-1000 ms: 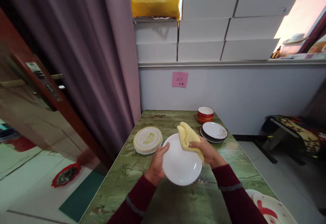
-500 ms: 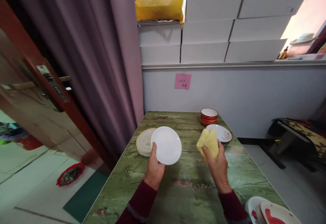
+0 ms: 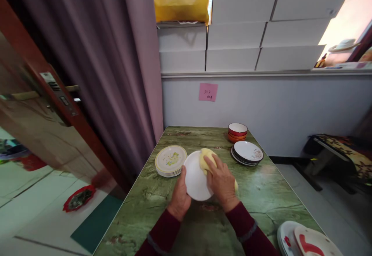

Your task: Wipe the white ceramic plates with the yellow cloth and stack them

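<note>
My left hand (image 3: 180,196) grips the left rim of a plain white plate (image 3: 194,180), thumb on its upper face, and holds it tilted above the table. Folded inside my right hand (image 3: 221,180) is a yellow cloth (image 3: 205,159), pressed against the plate's upper right part. My right fingers hide some of the cloth and the plate's right edge. Just left of the plate stands a stack of yellow-rimmed plates (image 3: 171,160) with a floral print. To the right lies a stack of dark-edged white plates (image 3: 247,152) with a flower pattern.
Red and orange bowls (image 3: 237,132) are stacked at the table's far right corner. More plates with red designs (image 3: 315,242) sit at the near right edge. The green wood-patterned table (image 3: 157,209) meets a wall carrying a pink note (image 3: 208,92). A purple curtain (image 3: 136,54) hangs at left.
My right hand has moved left, bringing the yellow cloth onto the white plate. My left hand has shifted the plate slightly right and down, uncovering more of the yellow-rimmed stack.
</note>
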Action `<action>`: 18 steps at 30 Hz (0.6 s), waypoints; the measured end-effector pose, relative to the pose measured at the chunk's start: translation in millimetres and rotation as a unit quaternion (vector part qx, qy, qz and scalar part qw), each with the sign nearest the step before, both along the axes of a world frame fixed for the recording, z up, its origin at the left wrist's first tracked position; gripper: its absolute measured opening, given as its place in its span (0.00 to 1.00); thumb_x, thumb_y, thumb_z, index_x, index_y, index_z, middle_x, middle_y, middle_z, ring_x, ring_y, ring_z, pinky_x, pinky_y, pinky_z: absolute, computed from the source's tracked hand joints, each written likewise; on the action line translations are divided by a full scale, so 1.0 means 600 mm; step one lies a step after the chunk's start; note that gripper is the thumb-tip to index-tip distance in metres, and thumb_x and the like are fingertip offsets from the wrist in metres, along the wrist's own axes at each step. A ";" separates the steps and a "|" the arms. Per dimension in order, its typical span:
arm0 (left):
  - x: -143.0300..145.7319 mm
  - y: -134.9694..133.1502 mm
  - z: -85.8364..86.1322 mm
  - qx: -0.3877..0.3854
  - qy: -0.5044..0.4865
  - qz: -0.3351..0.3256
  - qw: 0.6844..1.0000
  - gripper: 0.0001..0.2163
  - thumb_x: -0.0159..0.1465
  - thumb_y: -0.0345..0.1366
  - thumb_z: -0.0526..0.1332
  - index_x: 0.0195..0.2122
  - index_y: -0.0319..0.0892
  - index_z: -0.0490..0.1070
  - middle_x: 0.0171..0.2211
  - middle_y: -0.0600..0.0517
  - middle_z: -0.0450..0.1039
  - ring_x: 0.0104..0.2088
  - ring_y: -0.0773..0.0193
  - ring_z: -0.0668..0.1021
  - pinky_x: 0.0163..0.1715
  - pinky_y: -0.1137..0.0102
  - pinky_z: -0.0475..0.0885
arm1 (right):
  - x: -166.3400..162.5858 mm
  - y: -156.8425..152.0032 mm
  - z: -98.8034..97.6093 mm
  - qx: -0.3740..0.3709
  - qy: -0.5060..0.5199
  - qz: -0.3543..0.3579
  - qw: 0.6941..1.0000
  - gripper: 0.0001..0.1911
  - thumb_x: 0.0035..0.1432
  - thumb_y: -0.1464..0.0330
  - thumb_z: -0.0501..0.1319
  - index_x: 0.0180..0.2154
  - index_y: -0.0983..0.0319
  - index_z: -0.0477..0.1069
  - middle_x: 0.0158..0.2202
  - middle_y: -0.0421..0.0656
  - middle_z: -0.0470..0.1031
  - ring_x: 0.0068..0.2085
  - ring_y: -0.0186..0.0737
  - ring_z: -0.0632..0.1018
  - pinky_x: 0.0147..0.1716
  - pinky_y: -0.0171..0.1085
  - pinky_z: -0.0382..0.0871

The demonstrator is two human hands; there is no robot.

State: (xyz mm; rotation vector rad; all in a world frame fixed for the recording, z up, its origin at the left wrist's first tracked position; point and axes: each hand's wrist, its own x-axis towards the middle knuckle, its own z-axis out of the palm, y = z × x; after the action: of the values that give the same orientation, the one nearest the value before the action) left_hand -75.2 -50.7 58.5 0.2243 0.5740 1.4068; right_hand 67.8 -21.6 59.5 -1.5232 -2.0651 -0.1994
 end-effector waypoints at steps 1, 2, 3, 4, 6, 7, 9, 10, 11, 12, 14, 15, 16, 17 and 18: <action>-0.006 0.003 0.003 -0.007 0.009 0.025 1.000 0.29 0.68 0.47 0.57 0.67 0.41 0.57 0.55 0.41 0.75 0.56 0.50 0.76 0.60 0.55 0.67 | 0.005 -0.001 -0.001 -0.025 -0.006 -0.017 1.000 0.28 0.60 0.74 0.57 0.61 0.51 0.67 0.62 0.44 0.68 0.46 0.48 0.75 0.43 0.43 0.72; -0.012 0.007 0.006 -0.008 0.013 0.044 0.999 0.29 0.68 0.48 0.57 0.67 0.41 0.57 0.55 0.41 0.75 0.56 0.50 0.76 0.61 0.55 0.67 | 0.008 -0.008 -0.004 -0.052 -0.012 -0.024 0.998 0.28 0.59 0.74 0.57 0.60 0.51 0.67 0.61 0.44 0.68 0.45 0.48 0.75 0.41 0.43 0.72; -0.016 0.010 0.010 -0.005 0.015 0.059 0.998 0.29 0.68 0.48 0.57 0.67 0.41 0.58 0.55 0.41 0.75 0.56 0.50 0.76 0.61 0.54 0.67 | 0.007 -0.020 -0.008 -0.078 -0.016 -0.019 0.997 0.28 0.59 0.74 0.57 0.60 0.51 0.67 0.61 0.44 0.69 0.45 0.48 0.75 0.40 0.42 0.72; -0.019 0.012 0.013 -0.002 0.017 0.069 0.997 0.29 0.68 0.48 0.57 0.66 0.40 0.59 0.55 0.41 0.75 0.56 0.49 0.76 0.60 0.54 0.67 | 0.004 -0.036 -0.011 -0.101 -0.018 -0.003 0.995 0.28 0.59 0.74 0.57 0.60 0.51 0.67 0.60 0.44 0.70 0.45 0.48 0.75 0.39 0.41 0.72; -0.019 0.014 0.017 0.001 0.023 0.071 0.997 0.28 0.68 0.49 0.56 0.64 0.38 0.62 0.53 0.40 0.76 0.54 0.49 0.77 0.60 0.55 0.68 | -0.009 -0.070 -0.011 -0.131 -0.012 0.047 0.990 0.29 0.58 0.74 0.57 0.60 0.50 0.67 0.59 0.43 0.70 0.46 0.47 0.76 0.41 0.41 0.72; -0.016 0.013 0.017 -0.006 0.029 0.060 0.998 0.28 0.68 0.49 0.57 0.62 0.35 0.64 0.52 0.39 0.77 0.53 0.49 0.78 0.59 0.56 0.68 | -0.017 -0.084 -0.006 -0.138 -0.005 0.075 0.988 0.29 0.57 0.73 0.58 0.60 0.50 0.67 0.59 0.43 0.70 0.46 0.47 0.76 0.42 0.41 0.72; -0.005 0.008 0.014 -0.026 0.040 0.022 0.999 0.29 0.67 0.51 0.57 0.59 0.31 0.67 0.49 0.37 0.79 0.50 0.49 0.80 0.57 0.58 0.70 | -0.031 -0.095 0.011 -0.136 0.011 0.118 0.984 0.29 0.58 0.72 0.58 0.60 0.49 0.66 0.60 0.42 0.69 0.47 0.46 0.75 0.45 0.41 0.71; 0.001 0.005 0.011 -0.031 0.036 0.000 0.999 0.29 0.67 0.51 0.57 0.58 0.30 0.68 0.48 0.37 0.79 0.49 0.49 0.80 0.57 0.59 0.71 | -0.035 -0.092 0.022 -0.127 0.017 0.126 0.984 0.29 0.58 0.72 0.58 0.60 0.49 0.66 0.61 0.42 0.68 0.48 0.46 0.75 0.45 0.41 0.71; 0.007 0.001 0.009 -0.031 0.027 -0.018 0.999 0.28 0.67 0.51 0.57 0.59 0.31 0.68 0.48 0.37 0.79 0.49 0.50 0.80 0.57 0.59 0.71 | -0.036 -0.083 0.032 -0.115 0.021 0.123 0.986 0.29 0.59 0.72 0.57 0.60 0.48 0.66 0.62 0.42 0.67 0.49 0.46 0.75 0.46 0.41 0.71; 0.011 -0.002 0.006 -0.026 0.016 -0.031 0.999 0.28 0.68 0.50 0.56 0.60 0.32 0.67 0.49 0.38 0.79 0.50 0.50 0.80 0.57 0.59 0.70 | -0.034 -0.070 0.041 -0.100 0.024 0.108 0.989 0.29 0.59 0.72 0.57 0.60 0.48 0.66 0.63 0.42 0.67 0.50 0.46 0.74 0.46 0.41 0.71; 0.013 -0.005 0.003 -0.012 -0.005 -0.033 0.999 0.26 0.69 0.49 0.56 0.63 0.37 0.64 0.52 0.40 0.77 0.52 0.51 0.79 0.58 0.58 0.69 | -0.021 -0.041 0.048 -0.069 0.028 0.055 0.996 0.28 0.60 0.73 0.56 0.60 0.49 0.66 0.63 0.43 0.67 0.50 0.46 0.74 0.45 0.41 0.71; 0.011 -0.005 0.004 -0.010 -0.010 -0.027 1.000 0.27 0.69 0.48 0.56 0.64 0.38 0.62 0.53 0.40 0.77 0.53 0.51 0.78 0.59 0.57 0.68 | -0.013 -0.030 0.046 -0.058 0.026 0.026 0.998 0.28 0.60 0.73 0.56 0.60 0.50 0.66 0.62 0.44 0.67 0.49 0.47 0.74 0.44 0.41 0.71; 0.007 -0.004 0.005 -0.010 -0.011 -0.017 1.000 0.27 0.69 0.48 0.56 0.65 0.39 0.61 0.54 0.40 0.76 0.54 0.51 0.78 0.59 0.56 0.68 | -0.005 -0.023 0.041 -0.052 0.021 0.000 0.998 0.27 0.60 0.73 0.56 0.60 0.51 0.66 0.62 0.45 0.68 0.48 0.47 0.75 0.43 0.41 0.71; 0.001 -0.001 0.007 -0.008 -0.013 -0.006 1.000 0.28 0.68 0.48 0.56 0.65 0.39 0.60 0.54 0.40 0.76 0.54 0.50 0.77 0.59 0.55 0.68 | 0.001 -0.023 0.033 -0.050 0.014 -0.019 0.998 0.27 0.60 0.73 0.56 0.60 0.52 0.67 0.61 0.45 0.69 0.46 0.47 0.75 0.41 0.41 0.72; -0.005 0.002 0.009 -0.006 -0.016 0.005 1.000 0.28 0.68 0.48 0.56 0.65 0.39 0.60 0.54 0.40 0.76 0.55 0.49 0.77 0.59 0.55 0.68 | 0.005 -0.028 0.024 -0.054 0.005 -0.028 0.998 0.27 0.59 0.73 0.56 0.60 0.52 0.67 0.60 0.46 0.70 0.45 0.47 0.75 0.39 0.40 0.72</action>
State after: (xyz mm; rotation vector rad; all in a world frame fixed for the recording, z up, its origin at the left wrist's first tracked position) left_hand -78.1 -49.5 64.0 0.1903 0.5579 1.4139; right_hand 71.0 -38.6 74.1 -1.6442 -2.0559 -0.1035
